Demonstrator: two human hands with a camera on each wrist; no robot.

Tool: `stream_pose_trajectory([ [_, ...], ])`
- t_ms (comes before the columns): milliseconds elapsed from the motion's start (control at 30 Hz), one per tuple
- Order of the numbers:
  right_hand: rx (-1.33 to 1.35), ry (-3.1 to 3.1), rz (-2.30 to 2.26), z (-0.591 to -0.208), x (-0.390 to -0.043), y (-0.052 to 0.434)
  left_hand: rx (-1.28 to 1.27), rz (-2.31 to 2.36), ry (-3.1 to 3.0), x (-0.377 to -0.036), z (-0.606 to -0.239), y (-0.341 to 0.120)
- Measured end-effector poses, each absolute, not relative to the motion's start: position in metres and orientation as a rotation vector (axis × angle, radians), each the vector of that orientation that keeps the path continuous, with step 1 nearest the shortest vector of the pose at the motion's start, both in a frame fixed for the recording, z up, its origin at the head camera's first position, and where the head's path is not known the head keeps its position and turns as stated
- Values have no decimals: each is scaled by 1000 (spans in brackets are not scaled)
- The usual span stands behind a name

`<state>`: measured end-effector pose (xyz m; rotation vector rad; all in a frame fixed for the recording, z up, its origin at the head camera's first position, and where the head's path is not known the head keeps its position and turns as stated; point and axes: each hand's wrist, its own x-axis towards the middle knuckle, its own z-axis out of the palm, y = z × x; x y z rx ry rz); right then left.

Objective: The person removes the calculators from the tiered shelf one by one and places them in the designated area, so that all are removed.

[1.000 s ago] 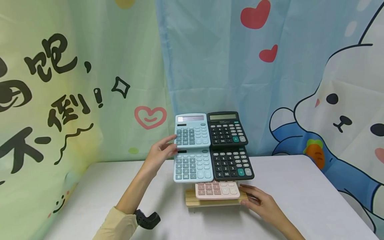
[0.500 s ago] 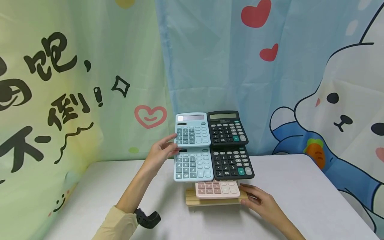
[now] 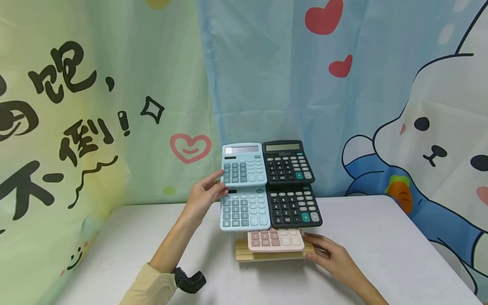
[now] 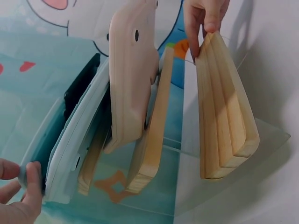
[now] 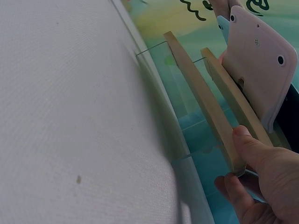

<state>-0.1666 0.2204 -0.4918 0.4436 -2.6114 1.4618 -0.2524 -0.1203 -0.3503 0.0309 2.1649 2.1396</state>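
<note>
Five calculators sit on a tiered wooden stand (image 3: 272,255) near the table's (image 3: 381,245) back edge. Left hand (image 3: 203,195) pinches the left edge of the top blue calculator (image 3: 244,164), thumb in front. Right hand (image 3: 331,256) holds the stand's right end beside the pink calculator (image 3: 275,240), fingers curled on the wood.

Two light-blue calculators (image 3: 244,186), two black calculators (image 3: 291,184), one pink calculator (image 3: 275,240). Pale wooden stand (image 3: 267,255). White table (image 3: 381,254). Cream sleeve (image 3: 150,288).
</note>
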Motion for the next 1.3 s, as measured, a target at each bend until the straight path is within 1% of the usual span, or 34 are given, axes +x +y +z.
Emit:
stream_pose_trajectory([
  [400,424,-2618,1473,-491,-166,219,-32,2263,2084,-251,-352,-115],
  [733,272,-2717,1422,-489,-162,216,-68,2301,2085,-246,-351,-119],
  [1300,408,-2617,1538,-490,-166,218,1,2377,2090,-228,-344,-127],
])
